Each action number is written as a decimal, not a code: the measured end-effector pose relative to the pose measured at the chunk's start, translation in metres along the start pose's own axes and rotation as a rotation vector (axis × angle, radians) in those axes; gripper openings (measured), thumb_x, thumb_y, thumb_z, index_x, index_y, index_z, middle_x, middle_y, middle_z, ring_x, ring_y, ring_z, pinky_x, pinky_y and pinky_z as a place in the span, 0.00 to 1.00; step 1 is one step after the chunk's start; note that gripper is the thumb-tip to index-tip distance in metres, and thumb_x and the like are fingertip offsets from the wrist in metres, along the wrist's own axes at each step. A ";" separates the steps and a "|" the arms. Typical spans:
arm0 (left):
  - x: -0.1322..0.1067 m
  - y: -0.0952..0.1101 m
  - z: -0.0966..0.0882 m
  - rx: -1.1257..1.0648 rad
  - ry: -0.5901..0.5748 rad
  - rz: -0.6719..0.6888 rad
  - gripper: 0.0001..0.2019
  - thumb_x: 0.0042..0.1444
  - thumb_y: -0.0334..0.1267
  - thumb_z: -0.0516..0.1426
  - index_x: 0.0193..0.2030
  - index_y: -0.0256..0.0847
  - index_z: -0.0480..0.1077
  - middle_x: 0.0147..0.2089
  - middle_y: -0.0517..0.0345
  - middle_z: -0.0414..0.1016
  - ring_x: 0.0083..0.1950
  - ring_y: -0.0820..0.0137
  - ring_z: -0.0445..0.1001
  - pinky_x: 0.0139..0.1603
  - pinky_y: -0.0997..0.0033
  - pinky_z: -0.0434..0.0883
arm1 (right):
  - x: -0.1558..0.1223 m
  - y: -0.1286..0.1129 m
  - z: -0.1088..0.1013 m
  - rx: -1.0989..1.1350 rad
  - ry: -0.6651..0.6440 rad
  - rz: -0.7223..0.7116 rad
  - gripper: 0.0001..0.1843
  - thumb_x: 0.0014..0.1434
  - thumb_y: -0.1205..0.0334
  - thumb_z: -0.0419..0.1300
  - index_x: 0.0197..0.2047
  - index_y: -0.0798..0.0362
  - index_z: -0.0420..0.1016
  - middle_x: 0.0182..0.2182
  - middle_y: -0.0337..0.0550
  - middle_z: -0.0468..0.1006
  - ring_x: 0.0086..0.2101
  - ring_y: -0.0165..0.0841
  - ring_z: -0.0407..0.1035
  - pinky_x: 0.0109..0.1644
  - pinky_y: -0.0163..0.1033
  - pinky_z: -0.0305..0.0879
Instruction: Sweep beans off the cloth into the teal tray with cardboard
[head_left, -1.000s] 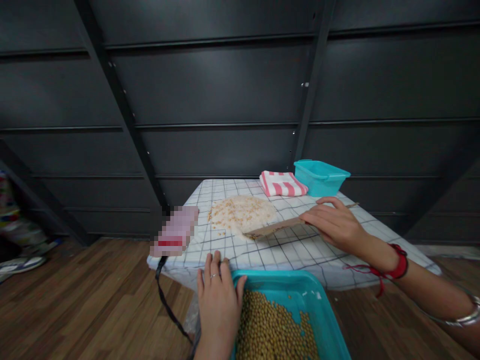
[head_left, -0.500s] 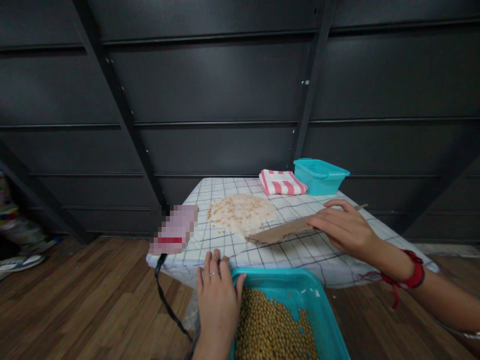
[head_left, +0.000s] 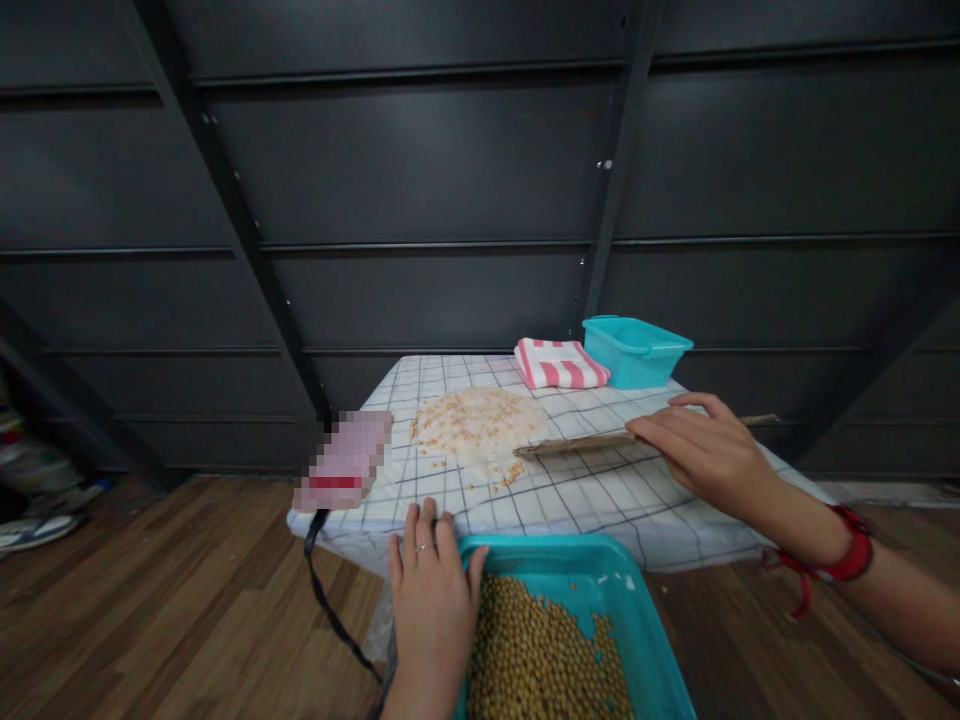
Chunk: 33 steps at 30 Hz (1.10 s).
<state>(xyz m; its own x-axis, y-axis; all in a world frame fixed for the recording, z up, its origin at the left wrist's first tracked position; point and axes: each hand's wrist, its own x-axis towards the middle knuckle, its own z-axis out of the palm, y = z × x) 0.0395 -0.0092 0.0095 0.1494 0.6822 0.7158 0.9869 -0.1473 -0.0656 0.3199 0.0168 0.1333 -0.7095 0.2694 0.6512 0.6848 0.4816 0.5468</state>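
Note:
My left hand (head_left: 433,600) grips the near-left corner of a teal tray (head_left: 645,650) filled with brown beans (head_left: 544,660), fingers laid over its rim. My right hand (head_left: 705,455) holds a long strip of cardboard (head_left: 577,443) on edge above the checked tablecloth (head_left: 585,495). The strip's left end sits just right of a flat pile of white rice mixed with tan grains (head_left: 480,425). A few loose grains (head_left: 504,475) lie below the pile.
A folded red-and-white striped cloth (head_left: 559,363) and a small teal tub (head_left: 636,351) stand at the table's far edge. A pixelated pink object (head_left: 346,462) with a black strap (head_left: 330,610) hangs at the table's left corner. Dark panelled wall behind, wooden floor around.
My right hand has drawn the cardboard to the right and tipped it from flat onto its edge, away from the pile. Left hand and tray have stayed put.

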 end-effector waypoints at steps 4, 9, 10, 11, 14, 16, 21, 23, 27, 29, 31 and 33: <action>0.000 0.000 -0.001 0.006 0.012 0.014 0.19 0.55 0.46 0.47 0.42 0.30 0.65 0.48 0.37 0.70 0.53 0.51 0.65 0.45 0.51 0.66 | 0.000 -0.004 -0.008 0.028 0.015 0.000 0.15 0.54 0.79 0.47 0.41 0.54 0.65 0.27 0.40 0.76 0.27 0.29 0.67 0.40 0.40 0.61; 0.000 0.000 0.000 0.006 0.002 0.014 0.19 0.55 0.46 0.47 0.42 0.31 0.65 0.49 0.38 0.70 0.53 0.51 0.65 0.45 0.51 0.67 | 0.005 -0.012 -0.018 0.074 0.028 -0.014 0.14 0.54 0.79 0.47 0.41 0.55 0.64 0.27 0.41 0.76 0.27 0.29 0.67 0.40 0.41 0.61; 0.000 0.000 0.000 0.005 0.000 0.011 0.19 0.55 0.46 0.47 0.42 0.31 0.65 0.49 0.38 0.69 0.53 0.51 0.65 0.45 0.51 0.67 | 0.006 -0.014 -0.019 0.081 0.027 -0.014 0.14 0.55 0.79 0.47 0.41 0.55 0.64 0.27 0.42 0.76 0.28 0.29 0.68 0.40 0.41 0.61; 0.000 0.000 0.000 0.003 0.000 0.009 0.19 0.55 0.47 0.47 0.42 0.31 0.65 0.49 0.38 0.70 0.53 0.51 0.65 0.45 0.51 0.66 | 0.006 -0.015 -0.020 0.087 0.028 -0.011 0.13 0.55 0.79 0.47 0.41 0.56 0.64 0.27 0.42 0.76 0.28 0.29 0.68 0.40 0.41 0.61; -0.001 0.000 0.001 0.001 -0.002 0.002 0.19 0.55 0.47 0.47 0.42 0.31 0.65 0.49 0.39 0.69 0.53 0.51 0.64 0.45 0.51 0.66 | 0.007 -0.017 -0.020 0.095 0.040 0.004 0.13 0.55 0.79 0.48 0.40 0.56 0.64 0.27 0.43 0.76 0.28 0.29 0.68 0.40 0.41 0.61; -0.002 -0.001 0.001 -0.002 0.000 0.000 0.19 0.55 0.47 0.47 0.42 0.31 0.65 0.49 0.39 0.69 0.53 0.52 0.64 0.45 0.51 0.66 | 0.008 -0.019 -0.020 0.092 0.039 0.006 0.14 0.55 0.79 0.47 0.41 0.56 0.64 0.27 0.42 0.76 0.28 0.29 0.68 0.40 0.41 0.61; -0.001 -0.001 0.001 0.004 0.024 0.014 0.19 0.55 0.46 0.47 0.42 0.30 0.65 0.48 0.37 0.70 0.52 0.51 0.65 0.45 0.51 0.67 | 0.006 -0.023 -0.018 0.071 0.009 -0.007 0.15 0.54 0.80 0.47 0.41 0.55 0.65 0.28 0.41 0.76 0.28 0.28 0.68 0.40 0.41 0.60; 0.000 -0.001 0.001 0.008 0.026 0.017 0.20 0.55 0.46 0.47 0.42 0.30 0.65 0.48 0.37 0.70 0.52 0.51 0.65 0.44 0.51 0.67 | 0.007 -0.024 -0.019 0.068 0.000 -0.013 0.15 0.54 0.79 0.47 0.40 0.55 0.65 0.28 0.41 0.76 0.28 0.28 0.67 0.40 0.40 0.60; 0.001 -0.002 0.001 0.016 0.017 0.016 0.20 0.55 0.46 0.46 0.42 0.30 0.65 0.48 0.38 0.70 0.52 0.51 0.65 0.44 0.51 0.67 | 0.011 -0.027 -0.024 0.088 -0.015 -0.007 0.14 0.55 0.78 0.46 0.39 0.54 0.65 0.27 0.40 0.76 0.27 0.28 0.67 0.40 0.39 0.60; 0.001 -0.002 0.001 0.017 0.009 0.014 0.20 0.55 0.46 0.46 0.42 0.30 0.65 0.48 0.38 0.70 0.53 0.51 0.65 0.44 0.50 0.67 | 0.014 -0.028 -0.027 0.092 -0.013 -0.007 0.14 0.55 0.79 0.45 0.38 0.54 0.65 0.27 0.39 0.76 0.27 0.27 0.67 0.40 0.39 0.60; 0.000 -0.002 0.001 0.015 0.002 0.009 0.20 0.56 0.46 0.45 0.43 0.30 0.65 0.49 0.38 0.70 0.53 0.51 0.64 0.45 0.50 0.67 | 0.016 -0.027 -0.027 0.089 0.008 -0.004 0.15 0.54 0.80 0.45 0.39 0.55 0.65 0.27 0.40 0.76 0.27 0.27 0.67 0.40 0.39 0.60; 0.000 -0.002 0.000 0.014 -0.004 -0.001 0.20 0.56 0.47 0.45 0.43 0.31 0.65 0.49 0.38 0.69 0.54 0.52 0.64 0.46 0.50 0.66 | 0.016 -0.026 -0.026 0.075 0.015 -0.005 0.15 0.54 0.80 0.46 0.40 0.55 0.64 0.27 0.41 0.76 0.28 0.28 0.68 0.40 0.40 0.61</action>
<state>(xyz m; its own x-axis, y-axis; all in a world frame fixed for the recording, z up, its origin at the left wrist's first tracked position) 0.0377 -0.0089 0.0091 0.1491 0.6852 0.7129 0.9878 -0.1367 -0.0751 0.2951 -0.0130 0.1428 -0.7099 0.2545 0.6568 0.6665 0.5441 0.5096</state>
